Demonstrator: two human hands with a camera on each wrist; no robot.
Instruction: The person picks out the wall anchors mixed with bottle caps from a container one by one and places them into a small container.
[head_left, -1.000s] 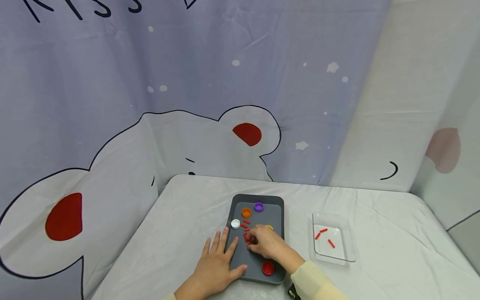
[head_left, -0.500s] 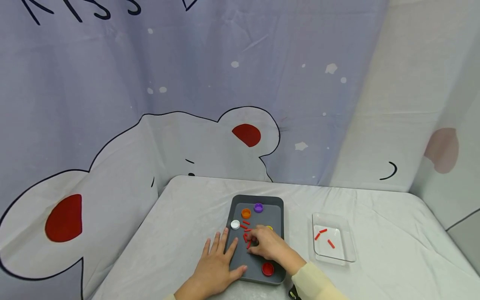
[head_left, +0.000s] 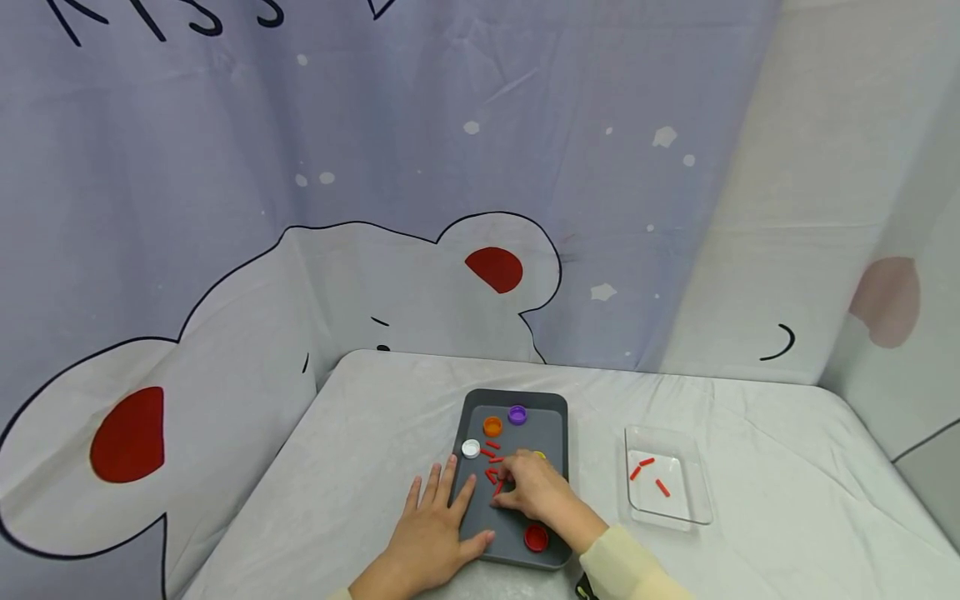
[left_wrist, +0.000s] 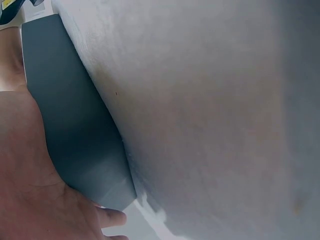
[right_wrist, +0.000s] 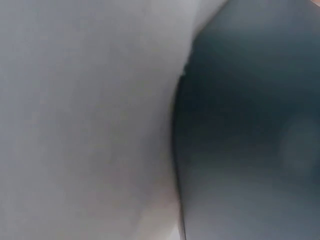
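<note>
In the head view my left hand (head_left: 426, 535) lies with spread, straight fingers over the left rim of a dark grey tray (head_left: 517, 550). The left wrist view shows the left palm (left_wrist: 30, 175) against the tray's outer side. My right hand (head_left: 534, 485) reaches in over the tray's middle, thumb and index finger pinching a small red stick (head_left: 498, 487). Beside those fingertips lie several more loose red sticks (head_left: 487, 453). The right wrist view shows the tray's side (right_wrist: 250, 125) but hardly any of the hand.
Round caps stand in the tray: purple (head_left: 517, 414), orange (head_left: 492, 427), white (head_left: 470, 448), red (head_left: 536, 537), and a yellow one (head_left: 540, 454) partly behind the right hand. A clear box (head_left: 678, 517) with red sticks (head_left: 662, 487) stands to the right. White cloth (head_left: 360, 433) covers the table.
The right thumb and fingers have shifted very slightly around the red stick near the tray's middle. The left hand, caps and clear box stay where they were.
</note>
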